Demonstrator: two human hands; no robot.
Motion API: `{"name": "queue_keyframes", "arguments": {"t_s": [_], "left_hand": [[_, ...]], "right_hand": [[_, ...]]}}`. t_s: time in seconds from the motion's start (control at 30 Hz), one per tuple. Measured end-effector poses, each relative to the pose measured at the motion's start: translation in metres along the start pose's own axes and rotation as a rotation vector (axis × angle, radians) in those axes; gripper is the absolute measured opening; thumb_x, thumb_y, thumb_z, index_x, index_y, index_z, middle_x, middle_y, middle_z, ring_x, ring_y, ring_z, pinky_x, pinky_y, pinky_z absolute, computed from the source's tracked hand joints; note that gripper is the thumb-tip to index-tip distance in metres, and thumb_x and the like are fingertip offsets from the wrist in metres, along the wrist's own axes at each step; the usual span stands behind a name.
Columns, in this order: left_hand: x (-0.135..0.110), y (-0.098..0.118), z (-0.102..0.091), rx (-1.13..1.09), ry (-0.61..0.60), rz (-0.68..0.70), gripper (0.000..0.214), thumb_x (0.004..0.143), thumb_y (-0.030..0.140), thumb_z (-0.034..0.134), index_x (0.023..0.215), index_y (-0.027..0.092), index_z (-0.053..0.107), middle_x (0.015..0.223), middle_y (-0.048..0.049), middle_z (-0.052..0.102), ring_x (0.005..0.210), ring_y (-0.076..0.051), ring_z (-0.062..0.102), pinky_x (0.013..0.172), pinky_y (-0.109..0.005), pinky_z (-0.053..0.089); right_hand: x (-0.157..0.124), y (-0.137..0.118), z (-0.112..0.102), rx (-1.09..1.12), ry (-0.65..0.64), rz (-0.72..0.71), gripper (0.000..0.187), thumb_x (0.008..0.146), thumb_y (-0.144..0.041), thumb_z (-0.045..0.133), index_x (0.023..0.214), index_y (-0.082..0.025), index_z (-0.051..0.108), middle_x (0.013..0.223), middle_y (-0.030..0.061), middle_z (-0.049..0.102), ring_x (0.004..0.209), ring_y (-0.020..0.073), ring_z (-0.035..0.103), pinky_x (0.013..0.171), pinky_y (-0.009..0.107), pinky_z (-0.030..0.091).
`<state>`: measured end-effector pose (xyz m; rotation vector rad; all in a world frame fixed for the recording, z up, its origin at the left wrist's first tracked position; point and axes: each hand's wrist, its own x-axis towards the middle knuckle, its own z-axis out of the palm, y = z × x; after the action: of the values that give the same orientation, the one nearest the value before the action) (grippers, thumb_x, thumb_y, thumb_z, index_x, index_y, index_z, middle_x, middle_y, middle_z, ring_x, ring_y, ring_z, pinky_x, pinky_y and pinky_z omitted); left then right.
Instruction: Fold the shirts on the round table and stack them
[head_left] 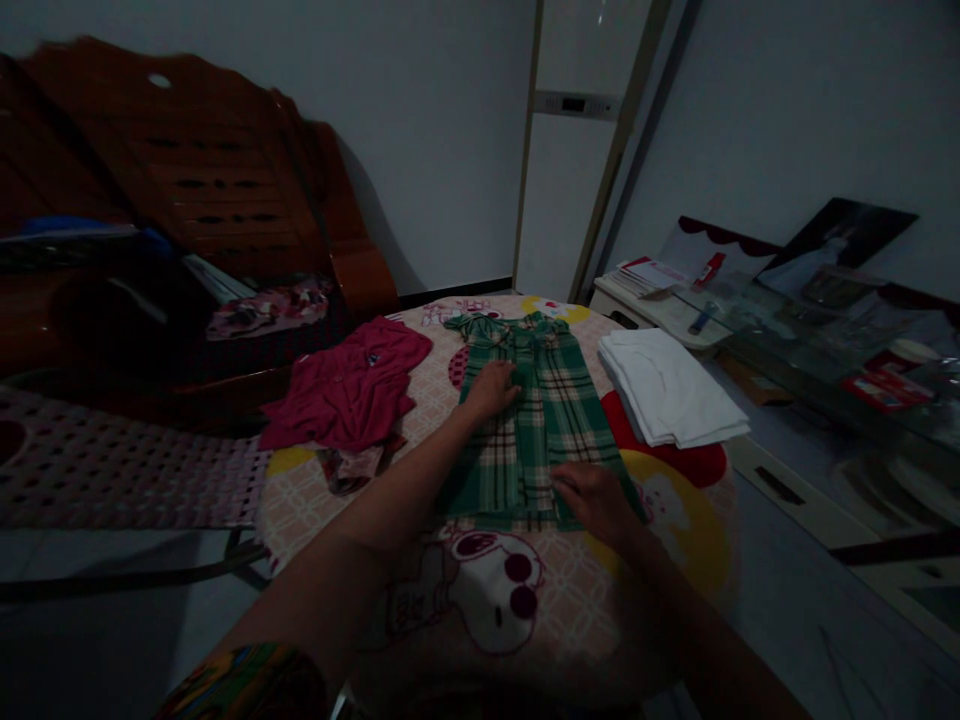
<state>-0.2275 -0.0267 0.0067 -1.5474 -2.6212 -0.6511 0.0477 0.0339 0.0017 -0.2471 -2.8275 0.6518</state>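
A green plaid short-sleeved shirt (577, 395) lies spread on a round table, its collar end away from me and its front placket running down the middle. My left hand (493, 390) rests on the upper chest beside the placket, thumb and fingers slightly apart. Lower down, my right hand (596, 500) has its thumb and fingers closed on the cloth near the placket, close to the hem. To the left lies a loosely laid dark pink shirt (352, 385). A folded white cloth stack (671, 390) sits at the right.
The patterned tablecloth (495, 600) hangs over the table edge. A wooden bench (225, 180) with clothing stands at back left, beside a dotted fabric seat (127, 460). A glass-topped cabinet (795, 340) with papers and boxes is at right. A tall white appliance (570, 190) stands behind.
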Motion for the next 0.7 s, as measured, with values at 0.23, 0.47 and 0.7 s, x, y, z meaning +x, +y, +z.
{"name": "queue_keyframes", "arguments": {"t_s": [0.23,0.47,0.7], "left_hand": [[0.008,0.015,0.007,0.123,-0.151,-0.025,0.046,0.092,0.038,0.059,0.132,0.015,0.059,0.132,-0.0173,0.061,0.13,-0.029,0.052,0.111,-0.04,0.038],[0.044,0.023,0.013,0.15,-0.128,-0.252,0.039,0.095,0.033,0.049,0.127,0.013,0.06,0.139,-0.0212,0.054,0.129,-0.035,0.05,0.104,-0.049,0.043],[0.052,0.026,0.01,0.104,-0.091,-0.241,0.039,0.094,0.021,0.046,0.13,0.009,0.054,0.134,-0.0228,0.056,0.128,-0.032,0.052,0.104,-0.044,0.044]], "right_hand": [[0.013,-0.035,0.012,-0.192,-0.215,-0.181,0.029,0.09,-0.015,0.052,0.11,-0.024,0.071,0.088,0.0049,0.072,0.077,0.0175,0.064,0.066,0.025,0.04],[0.013,-0.035,0.022,-0.238,-0.177,-0.204,0.022,0.096,-0.02,0.05,0.102,-0.022,0.071,0.08,0.0042,0.069,0.071,0.0158,0.061,0.061,0.025,0.033],[0.011,-0.031,0.021,-0.202,-0.159,-0.241,0.023,0.096,-0.021,0.049,0.102,-0.023,0.071,0.081,0.0031,0.07,0.073,0.0152,0.062,0.062,0.025,0.034]]}}
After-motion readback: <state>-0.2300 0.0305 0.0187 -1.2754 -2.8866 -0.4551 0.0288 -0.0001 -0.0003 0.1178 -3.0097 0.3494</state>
